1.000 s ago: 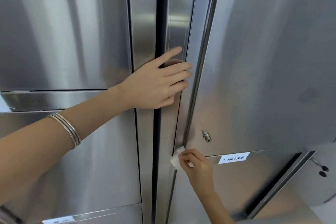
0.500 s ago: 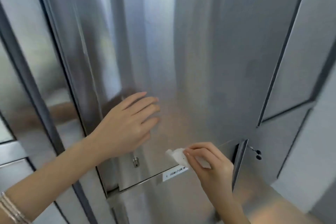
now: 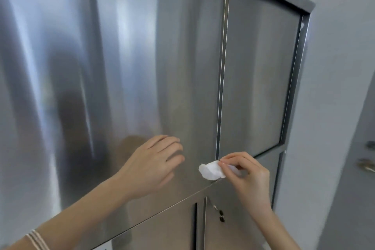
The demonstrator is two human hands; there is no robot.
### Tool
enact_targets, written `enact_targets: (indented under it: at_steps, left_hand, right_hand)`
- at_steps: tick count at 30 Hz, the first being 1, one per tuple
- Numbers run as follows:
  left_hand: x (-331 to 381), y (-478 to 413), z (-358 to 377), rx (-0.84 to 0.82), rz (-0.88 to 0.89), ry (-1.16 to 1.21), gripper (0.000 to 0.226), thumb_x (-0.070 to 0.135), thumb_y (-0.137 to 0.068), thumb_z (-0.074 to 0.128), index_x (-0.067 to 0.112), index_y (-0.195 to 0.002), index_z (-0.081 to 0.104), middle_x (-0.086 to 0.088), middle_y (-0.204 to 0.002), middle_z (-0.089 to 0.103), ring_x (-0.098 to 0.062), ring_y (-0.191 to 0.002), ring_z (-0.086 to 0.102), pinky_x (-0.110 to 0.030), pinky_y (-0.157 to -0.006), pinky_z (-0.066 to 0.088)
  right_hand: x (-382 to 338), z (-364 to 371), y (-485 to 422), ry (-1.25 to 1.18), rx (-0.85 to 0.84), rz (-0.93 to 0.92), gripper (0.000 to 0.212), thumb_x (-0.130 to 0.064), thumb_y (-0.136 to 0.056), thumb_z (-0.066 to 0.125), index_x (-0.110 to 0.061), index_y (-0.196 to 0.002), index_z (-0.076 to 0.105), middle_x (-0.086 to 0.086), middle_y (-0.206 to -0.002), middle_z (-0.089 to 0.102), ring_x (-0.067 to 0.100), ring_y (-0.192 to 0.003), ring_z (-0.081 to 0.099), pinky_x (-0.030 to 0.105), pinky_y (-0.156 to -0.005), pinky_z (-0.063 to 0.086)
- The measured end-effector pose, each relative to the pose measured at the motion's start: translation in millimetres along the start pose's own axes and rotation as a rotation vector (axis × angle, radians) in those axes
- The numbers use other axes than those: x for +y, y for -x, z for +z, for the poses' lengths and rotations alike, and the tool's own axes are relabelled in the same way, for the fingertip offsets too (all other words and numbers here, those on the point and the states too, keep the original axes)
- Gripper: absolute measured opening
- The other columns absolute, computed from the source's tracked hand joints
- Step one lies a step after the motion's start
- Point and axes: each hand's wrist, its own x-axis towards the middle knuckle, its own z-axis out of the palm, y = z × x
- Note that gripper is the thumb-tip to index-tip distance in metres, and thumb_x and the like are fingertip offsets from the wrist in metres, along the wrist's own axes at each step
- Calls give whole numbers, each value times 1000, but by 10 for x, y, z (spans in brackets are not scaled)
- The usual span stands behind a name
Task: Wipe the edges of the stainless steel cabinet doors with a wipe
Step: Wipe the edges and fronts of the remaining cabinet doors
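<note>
A tall stainless steel cabinet fills the view. Its large upper door (image 3: 125,63) spans left and centre, and a narrower upper door (image 3: 257,79) stands to its right. My right hand (image 3: 247,176) pinches a crumpled white wipe (image 3: 211,170) against the lower right corner of the large door, where the vertical seam (image 3: 221,79) meets the bottom edge. My left hand (image 3: 152,164) rests flat on the large door, fingers spread, just left of the wipe. A thin bracelet (image 3: 37,239) circles my left wrist.
Lower cabinet doors (image 3: 166,227) sit beneath, with a small key lock (image 3: 221,215) by their seam. A grey wall (image 3: 332,87) rises right of the cabinet, and a door with a metal handle (image 3: 366,165) shows at the far right edge.
The view swung right along the cabinet. My right hand slid the wipe rightward along the door's bottom edge to its right corner. My left hand left the left door edge and followed, flat on the panel.
</note>
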Motion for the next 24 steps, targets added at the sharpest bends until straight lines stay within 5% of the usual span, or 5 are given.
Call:
enact_targets:
  at_steps: [5, 11, 24]
  left_hand:
    - [-49, -496, 78, -25, -59, -46, 32, 17, -58, 78, 15, -89, 71, -5, -103, 68, -27, -104, 65, -35, -97, 36]
    - [-323, -938, 187, -26, -100, -123, 32, 17, -60, 77, 16, -92, 73, -5, -108, 69, -26, -109, 65, -39, -98, 45]
    - [-980, -1889, 429, 78, -38, -266, 27, 11, -70, 63, 10, -96, 71, -9, -111, 68, -32, -110, 62, -39, -100, 35]
  right_hand:
    - [267, -199, -545, -32, -1, -47, 19, 4, -70, 79, -11, -64, 69, -7, -76, 67, 5, -74, 63, 15, -64, 45]
    - [520, -239, -1108, -64, 26, -116, 18, 4, -71, 78, -11, -66, 70, -6, -76, 67, 4, -74, 62, 15, -63, 44]
    - [906, -193, -2299, -35, 124, -268, 12, 0, -75, 76, -8, -70, 70, -4, -78, 67, 8, -73, 59, 11, -62, 38]
